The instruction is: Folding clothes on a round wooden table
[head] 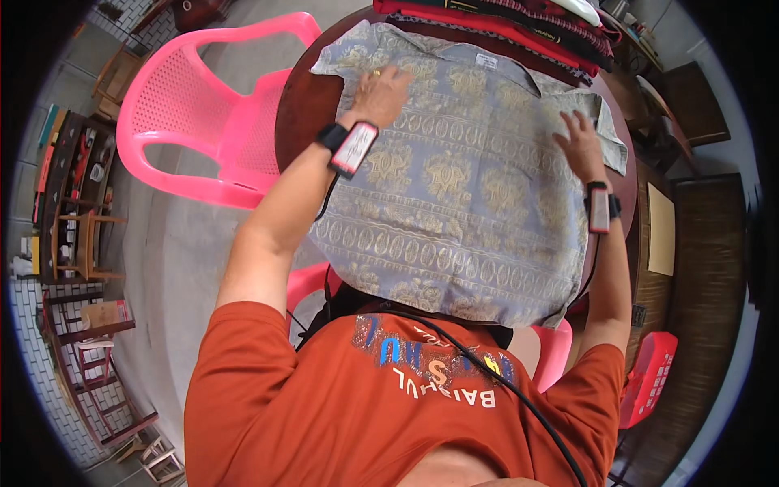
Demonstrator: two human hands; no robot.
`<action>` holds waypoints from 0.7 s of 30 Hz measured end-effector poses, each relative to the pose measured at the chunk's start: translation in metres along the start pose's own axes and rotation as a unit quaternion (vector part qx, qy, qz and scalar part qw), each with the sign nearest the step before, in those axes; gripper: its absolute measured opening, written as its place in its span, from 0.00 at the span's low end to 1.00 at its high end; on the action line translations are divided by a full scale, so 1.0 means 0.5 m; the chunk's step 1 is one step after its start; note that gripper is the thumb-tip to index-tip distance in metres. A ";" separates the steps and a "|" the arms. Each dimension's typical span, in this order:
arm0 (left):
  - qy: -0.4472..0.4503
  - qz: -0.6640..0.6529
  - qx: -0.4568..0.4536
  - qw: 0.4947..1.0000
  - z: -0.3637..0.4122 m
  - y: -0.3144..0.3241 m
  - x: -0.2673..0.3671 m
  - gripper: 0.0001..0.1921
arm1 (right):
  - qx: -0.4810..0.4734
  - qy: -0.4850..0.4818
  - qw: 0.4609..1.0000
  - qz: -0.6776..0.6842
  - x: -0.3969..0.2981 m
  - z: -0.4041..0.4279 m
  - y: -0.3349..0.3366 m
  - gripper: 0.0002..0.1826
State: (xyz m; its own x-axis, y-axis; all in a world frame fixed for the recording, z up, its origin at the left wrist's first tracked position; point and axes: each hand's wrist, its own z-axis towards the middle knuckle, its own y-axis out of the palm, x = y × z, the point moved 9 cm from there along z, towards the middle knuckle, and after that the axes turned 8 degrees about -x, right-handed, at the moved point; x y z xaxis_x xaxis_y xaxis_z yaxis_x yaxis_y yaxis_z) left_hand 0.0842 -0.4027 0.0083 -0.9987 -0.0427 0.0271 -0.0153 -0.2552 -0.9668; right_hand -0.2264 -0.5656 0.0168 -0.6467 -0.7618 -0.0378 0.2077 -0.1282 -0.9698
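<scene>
A short-sleeved grey-blue shirt (450,176) with yellowish ornamental bands lies spread on a dark round table (298,115). Its collar, with a white label inside, points to the far side, and its hem hangs at the near edge by my body. My left hand (382,94) rests on the upper left of the shirt with the fingers apart; a ring shows on one finger. On the right, near the sleeve, my right hand (578,143) lies over the cloth with spread fingers. Neither hand grips the fabric. Both wrists carry strapped devices with cables.
Folded red, black and patterned clothes (517,30) are stacked at the table's far edge. A pink plastic chair (195,115) stands close on the left. At the right are a dark wooden bench (706,262) and a red plastic object (648,380). Cables run from my wrists and across my chest.
</scene>
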 end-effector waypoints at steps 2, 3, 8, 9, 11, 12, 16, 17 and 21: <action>-0.011 -0.017 0.010 1.000 -0.051 0.020 0.020 0.19 | -0.034 -0.005 0.999 0.011 -0.036 -0.050 0.031 0.26; -0.021 -0.031 0.027 0.999 -0.071 0.018 0.024 0.21 | -0.042 -0.013 0.999 0.007 -0.054 -0.078 0.037 0.25; -0.074 -0.010 0.069 0.995 -0.146 0.025 -0.015 0.25 | -0.012 -0.013 1.000 -0.002 -0.061 -0.146 0.036 0.27; -0.083 -0.008 0.063 0.995 -0.156 0.023 -0.020 0.26 | -0.008 -0.016 1.000 -0.002 -0.060 -0.150 0.036 0.27; -0.084 0.011 0.049 0.995 -0.166 0.014 -0.013 0.24 | -0.015 -0.014 1.000 0.015 -0.056 -0.148 0.033 0.27; -0.090 0.033 0.034 0.995 -0.173 0.006 -0.020 0.22 | -0.033 -0.003 0.999 0.015 -0.059 -0.146 0.036 0.27; -0.066 0.070 -0.088 0.991 -0.198 0.076 -0.023 0.24 | -0.049 0.026 0.998 -0.020 -0.006 -0.219 0.071 0.27; -0.078 0.023 -0.071 0.994 -0.219 0.059 -0.023 0.24 | -0.111 0.039 0.993 0.007 -0.004 -0.236 0.077 0.28; -0.136 -0.057 -0.094 0.985 -0.336 0.012 -0.073 0.27 | -0.139 0.002 0.988 0.069 -0.068 -0.309 0.028 0.31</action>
State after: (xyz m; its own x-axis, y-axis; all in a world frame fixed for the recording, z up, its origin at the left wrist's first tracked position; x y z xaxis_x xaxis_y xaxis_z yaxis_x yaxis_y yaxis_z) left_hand 0.1125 -0.2406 -0.0411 -0.9405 -0.2877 0.1810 -0.1614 -0.0905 -0.9827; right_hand -0.3148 -0.4434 -0.0327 -0.6289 -0.7577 -0.1744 0.0845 0.1564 -0.9841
